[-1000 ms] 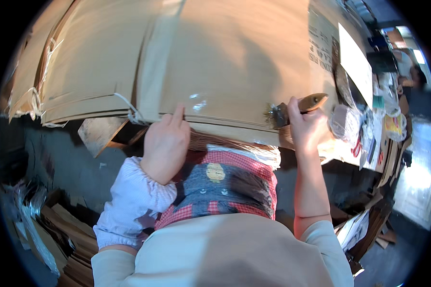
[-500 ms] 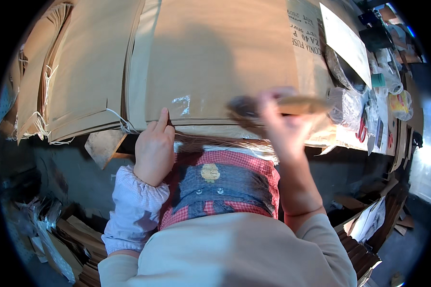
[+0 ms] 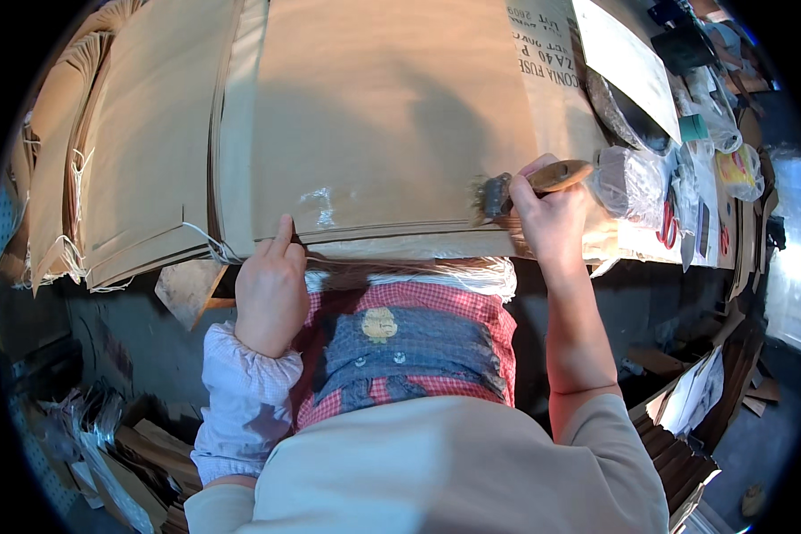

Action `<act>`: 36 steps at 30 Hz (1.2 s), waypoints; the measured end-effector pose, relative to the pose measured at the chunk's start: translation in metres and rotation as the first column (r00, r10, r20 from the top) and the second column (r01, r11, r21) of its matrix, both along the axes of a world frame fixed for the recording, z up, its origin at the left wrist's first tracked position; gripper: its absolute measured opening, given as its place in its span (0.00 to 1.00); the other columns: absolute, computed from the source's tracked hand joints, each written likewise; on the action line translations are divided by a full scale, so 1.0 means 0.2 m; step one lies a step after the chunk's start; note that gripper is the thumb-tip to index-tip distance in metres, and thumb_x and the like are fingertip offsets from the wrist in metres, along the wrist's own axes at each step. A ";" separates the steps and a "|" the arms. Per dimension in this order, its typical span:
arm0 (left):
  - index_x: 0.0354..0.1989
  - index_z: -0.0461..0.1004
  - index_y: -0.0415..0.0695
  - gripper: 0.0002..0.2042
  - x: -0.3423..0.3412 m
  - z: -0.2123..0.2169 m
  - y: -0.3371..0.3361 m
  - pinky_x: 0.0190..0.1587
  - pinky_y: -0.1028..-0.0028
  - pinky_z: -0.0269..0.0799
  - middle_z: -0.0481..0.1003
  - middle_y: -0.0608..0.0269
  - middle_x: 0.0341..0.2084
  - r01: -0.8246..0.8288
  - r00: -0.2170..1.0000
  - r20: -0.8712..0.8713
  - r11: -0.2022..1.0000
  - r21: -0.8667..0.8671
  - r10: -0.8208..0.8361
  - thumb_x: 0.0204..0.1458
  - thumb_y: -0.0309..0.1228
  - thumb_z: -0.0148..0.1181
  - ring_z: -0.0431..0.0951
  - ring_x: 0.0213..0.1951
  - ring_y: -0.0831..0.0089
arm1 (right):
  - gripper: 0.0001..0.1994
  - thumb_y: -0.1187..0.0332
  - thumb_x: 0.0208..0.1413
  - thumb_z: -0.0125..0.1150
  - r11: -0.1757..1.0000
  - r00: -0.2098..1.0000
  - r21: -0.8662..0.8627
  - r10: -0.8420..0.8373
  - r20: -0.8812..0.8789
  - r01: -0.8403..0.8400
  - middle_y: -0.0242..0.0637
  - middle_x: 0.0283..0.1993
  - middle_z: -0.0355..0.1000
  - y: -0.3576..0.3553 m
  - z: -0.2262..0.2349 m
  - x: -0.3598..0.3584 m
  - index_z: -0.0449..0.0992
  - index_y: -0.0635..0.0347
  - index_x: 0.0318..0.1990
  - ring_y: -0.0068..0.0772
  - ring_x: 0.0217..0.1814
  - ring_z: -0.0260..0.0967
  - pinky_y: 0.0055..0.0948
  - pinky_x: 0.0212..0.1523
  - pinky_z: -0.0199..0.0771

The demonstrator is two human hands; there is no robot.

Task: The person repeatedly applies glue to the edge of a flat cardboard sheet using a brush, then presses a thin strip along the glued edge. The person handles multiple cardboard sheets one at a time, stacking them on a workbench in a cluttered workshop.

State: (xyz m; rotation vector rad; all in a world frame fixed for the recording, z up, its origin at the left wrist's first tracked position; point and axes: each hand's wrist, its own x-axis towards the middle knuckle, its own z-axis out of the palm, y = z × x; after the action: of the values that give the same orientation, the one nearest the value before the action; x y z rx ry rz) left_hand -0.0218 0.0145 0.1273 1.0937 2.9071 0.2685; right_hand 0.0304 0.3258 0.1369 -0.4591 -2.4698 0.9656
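Note:
My right hand (image 3: 550, 206) grips a wide brush with a wooden handle (image 3: 561, 174). Its dark bristles (image 3: 489, 198) touch the right part of a large brown paper sheet (image 3: 374, 116) near the front edge. Toward the sheet's front left corner, my left hand (image 3: 271, 283) rests with its index finger stretched out on the paper and nothing held. A shiny wet-looking patch (image 3: 322, 205) lies on the sheet just right of that fingertip. More brown sheets show beneath the top one along the front edge.
Tied stacks of brown paper (image 3: 151, 125) lie at the left. At the right are a dark round basin (image 3: 627, 111) under a white board (image 3: 627, 67), plastic bags (image 3: 632, 182) and red-handled scissors (image 3: 667, 227). Cardboard pieces (image 3: 156, 454) lie low at the left.
The brush was blurred in motion and now shows sharply, its bristles on the right part of the sheet. My left hand keeps its pose on the front left corner.

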 end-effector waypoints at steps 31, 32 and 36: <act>0.31 0.76 0.35 0.03 0.01 0.57 -0.13 0.26 0.76 0.63 0.71 0.62 0.19 0.016 0.974 0.198 0.908 0.419 -0.108 0.47 0.17 0.59 0.69 0.23 0.76 | 0.06 0.82 0.51 0.59 0.641 0.865 -0.652 0.500 -0.046 -0.405 0.34 0.30 0.73 0.12 0.15 0.47 0.79 0.65 0.35 0.25 0.32 0.69 0.23 0.34 0.69; 0.31 0.76 0.35 0.04 -0.04 0.51 -0.14 0.26 0.75 0.64 0.71 0.60 0.20 -0.056 0.976 0.214 0.893 0.447 -0.046 0.47 0.18 0.60 0.71 0.23 0.75 | 0.05 0.82 0.50 0.60 0.755 0.891 -0.515 0.452 -0.038 -0.405 0.34 0.30 0.73 0.17 0.19 0.42 0.79 0.65 0.34 0.23 0.32 0.69 0.23 0.32 0.69; 0.32 0.77 0.37 0.04 -0.31 0.19 -0.13 0.30 0.76 0.69 0.74 0.59 0.23 -0.199 0.930 0.367 0.871 0.449 0.024 0.48 0.21 0.62 0.74 0.27 0.73 | 0.04 0.77 0.47 0.63 0.858 0.948 -0.499 0.248 0.197 -0.121 0.35 0.28 0.74 0.30 0.10 0.16 0.79 0.67 0.32 0.22 0.28 0.70 0.21 0.29 0.70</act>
State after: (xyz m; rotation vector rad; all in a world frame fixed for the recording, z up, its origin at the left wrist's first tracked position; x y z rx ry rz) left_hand -0.0837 -0.0107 0.1658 0.7949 2.6346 1.1185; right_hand 0.0624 0.3861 0.1574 -0.5351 -2.5150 1.7224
